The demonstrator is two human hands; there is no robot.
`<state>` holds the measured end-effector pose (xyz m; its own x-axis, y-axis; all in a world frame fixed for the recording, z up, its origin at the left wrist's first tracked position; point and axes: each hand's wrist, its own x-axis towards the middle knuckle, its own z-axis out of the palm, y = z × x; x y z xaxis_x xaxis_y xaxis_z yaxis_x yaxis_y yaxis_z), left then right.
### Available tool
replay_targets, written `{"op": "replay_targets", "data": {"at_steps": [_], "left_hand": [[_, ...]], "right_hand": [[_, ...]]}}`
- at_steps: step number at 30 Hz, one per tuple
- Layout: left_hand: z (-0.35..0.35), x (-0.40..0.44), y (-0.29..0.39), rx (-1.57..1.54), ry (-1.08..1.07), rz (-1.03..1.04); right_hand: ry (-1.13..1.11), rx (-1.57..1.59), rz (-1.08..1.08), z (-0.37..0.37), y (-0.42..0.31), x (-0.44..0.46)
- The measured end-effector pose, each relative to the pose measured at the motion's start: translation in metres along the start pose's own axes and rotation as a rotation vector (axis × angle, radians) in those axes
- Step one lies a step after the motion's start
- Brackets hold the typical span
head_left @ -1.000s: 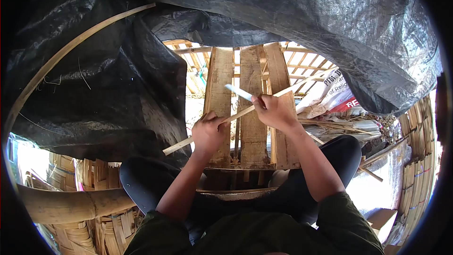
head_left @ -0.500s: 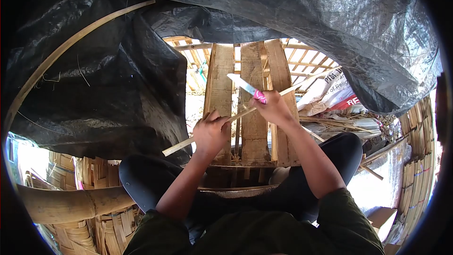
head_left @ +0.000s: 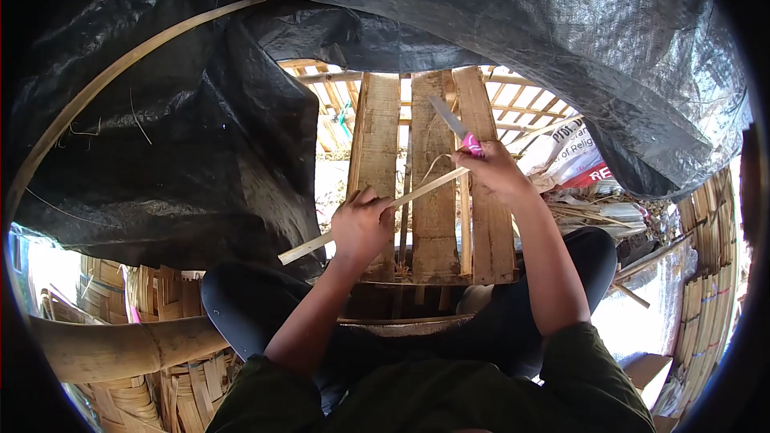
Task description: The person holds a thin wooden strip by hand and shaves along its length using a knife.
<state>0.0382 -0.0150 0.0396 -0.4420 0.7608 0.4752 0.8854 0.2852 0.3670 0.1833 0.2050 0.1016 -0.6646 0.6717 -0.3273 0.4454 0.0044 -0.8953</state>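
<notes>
My left hand (head_left: 362, 224) is closed around a pale bamboo strip (head_left: 425, 189), whose near end sticks out at the lower left. The strip slants up to the right toward my right hand (head_left: 499, 170). That hand grips a knife (head_left: 451, 119) by its pink patterned handle, with the blade pointing up and left. The blade's base is close to the strip; whether they touch is hidden by my fingers. A thin curled shaving (head_left: 435, 163) rises from the strip beside my right hand. Below lie rough wooden planks (head_left: 433, 224).
Black tarpaulin (head_left: 160, 160) hangs at the left and overhead, with a curved bamboo strip (head_left: 128, 60) across it. A printed sack (head_left: 571, 156) and loose strips lie to the right. A thick bamboo pole (head_left: 128, 349) runs at lower left. Bundled slats (head_left: 706, 313) stand far right.
My right hand has slid along the strip up and to the right, away from my left hand. A curled shaving has appeared. The knife blade points more steeply upward. My left hand is nearly still.
</notes>
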Motion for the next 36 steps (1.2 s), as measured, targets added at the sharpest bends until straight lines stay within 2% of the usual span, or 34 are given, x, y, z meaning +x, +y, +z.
{"op": "replay_targets", "data": {"at_steps": [3,4,8,14,16,19,23,25,29,32,34,35,36], "left_hand": [[-0.001,0.000,0.001,-0.003,0.005,0.000],[-0.001,0.000,0.001,-0.004,0.007,0.001],[0.002,-0.001,0.001,-0.013,0.005,0.005],[0.002,0.000,0.000,-0.012,-0.012,-0.015],[0.002,0.000,0.000,-0.004,-0.018,-0.019],[0.003,-0.001,0.000,-0.002,-0.034,-0.024],[0.002,0.000,0.000,-0.011,-0.019,-0.013],[0.003,-0.001,-0.001,-0.013,-0.026,-0.014],[0.005,-0.001,-0.003,-0.016,-0.019,-0.014],[0.003,0.000,-0.002,-0.016,-0.018,-0.008],[0.003,0.000,-0.002,-0.011,-0.021,-0.008],[0.003,0.000,-0.002,-0.014,-0.019,-0.012],[0.003,0.000,-0.002,-0.017,-0.017,-0.016]], "right_hand": [[0.041,0.105,0.068,-0.009,0.002,0.003],[0.089,-0.073,0.062,-0.009,0.002,0.003],[0.125,-0.017,0.038,-0.015,0.017,0.010],[0.139,0.336,0.079,-0.013,0.015,0.010],[0.429,0.065,-0.093,-0.007,0.027,0.021],[0.548,-0.092,-0.119,-0.005,0.035,0.029],[0.506,-0.157,-0.113,-0.004,0.035,0.031],[0.557,-0.180,-0.207,-0.002,0.039,0.037],[0.551,-0.115,-0.208,0.002,0.037,0.034],[0.603,-0.167,-0.295,0.008,0.031,0.029],[0.327,-0.354,-0.124,0.007,0.010,0.014],[0.326,-0.354,-0.123,0.007,0.008,0.011],[0.200,-0.445,-0.215,0.007,0.007,0.008]]}}
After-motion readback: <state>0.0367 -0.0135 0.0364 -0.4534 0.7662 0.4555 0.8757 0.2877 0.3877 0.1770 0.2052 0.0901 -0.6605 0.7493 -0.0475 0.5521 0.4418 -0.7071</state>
